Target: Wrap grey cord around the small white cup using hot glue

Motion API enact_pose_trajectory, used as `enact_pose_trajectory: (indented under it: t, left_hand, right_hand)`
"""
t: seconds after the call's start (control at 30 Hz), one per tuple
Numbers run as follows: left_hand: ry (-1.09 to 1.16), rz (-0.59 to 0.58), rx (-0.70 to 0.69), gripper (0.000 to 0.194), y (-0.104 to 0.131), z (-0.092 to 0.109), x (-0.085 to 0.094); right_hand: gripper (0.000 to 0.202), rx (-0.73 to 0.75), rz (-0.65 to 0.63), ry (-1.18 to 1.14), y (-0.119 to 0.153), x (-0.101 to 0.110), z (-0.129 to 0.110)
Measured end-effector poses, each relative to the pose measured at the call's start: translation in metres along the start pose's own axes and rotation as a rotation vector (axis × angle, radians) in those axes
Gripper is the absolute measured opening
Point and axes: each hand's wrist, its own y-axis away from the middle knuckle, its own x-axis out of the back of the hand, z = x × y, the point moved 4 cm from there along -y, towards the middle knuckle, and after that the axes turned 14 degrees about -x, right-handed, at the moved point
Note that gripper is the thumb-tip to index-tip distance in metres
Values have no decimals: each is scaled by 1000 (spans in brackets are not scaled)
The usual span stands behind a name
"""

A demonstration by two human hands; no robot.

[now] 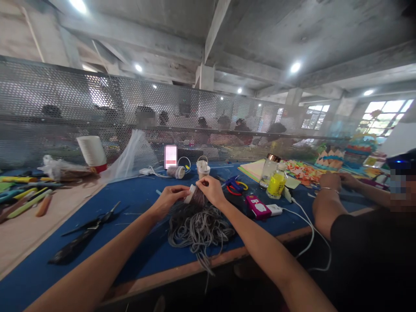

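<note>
A small white paper cup (189, 196), wrapped in brown-grey yarn (197, 199), is tilted on its side between my hands above the table. My left hand (167, 200) grips its white rim between thumb and fingers. At the cup's upper side, my right hand (212, 191) is closed in a pinch; what lies between its fingertips is hidden. Right below spreads a loose heap of grey yarn (203, 232), with strands hanging over the table's front edge. Beyond my hands stand a small white cup with a handle (203, 169) and another yarn-wrapped cup (176, 172) on its side.
Black scissors (94, 223) lie left on the blue table (130, 236). Stacked paper cups (92, 151) stand behind. To the right are blue-handled pliers (236, 184), a purple box (258, 207), jars (276, 184) and a white cable (305, 212). A co-worker's arm (328, 203) rests farther right.
</note>
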Motion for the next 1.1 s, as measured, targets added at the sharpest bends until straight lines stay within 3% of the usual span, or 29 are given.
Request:
enact_pose_trajectory:
  t: [0.53,0.83,1.1]
  left_hand:
    - [54,25,31,23,2,6,-3]
    - [141,38,77,22,3,5,-3]
    - [177,101,74,29,0,6,1]
  right_hand:
    - [20,-32,-8,-31,-4,-2,5]
    - [42,-67,-44,-117,-2,7,-3]
    - [45,-34,-33,-143,-2,8,0]
